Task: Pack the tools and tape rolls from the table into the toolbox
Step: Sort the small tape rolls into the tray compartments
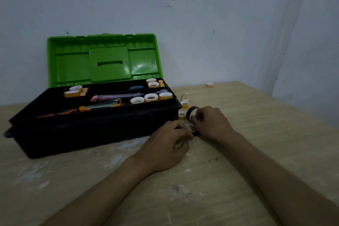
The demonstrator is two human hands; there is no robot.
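Nearest the camera, the pale wood-grain worktop [238,180] carries whitish smears and a few dark specks, and two bare forearms reach across it. The left hand [165,148] rests knuckles-up on the surface with its fingers curled around something small, blurred and mostly hidden, so what it grips cannot be told. The right hand [211,123], just beyond and touching the left at the fingertips, grasps a black tape roll with a white core [191,113], held tilted on edge. Just behind the hands, beside the right end of the box, stand three small yellow-and-white tape rolls [185,104], one of them upright on its rim; a fourth, a lone small roll [210,84], lies well apart near the far edge. To the left sits the black plastic toolbox with an open green lid [102,60], its front wall close against the left hand. Its tray holds seven small yellow tape rolls: two at the far left, two at the far right, three in a row [151,97] at the front right, plus a pink-ended utility knife [113,96] and orange-handled pliers [60,113]. Behind everything stands a bare bluish-grey wall [201,24], dimly lit.
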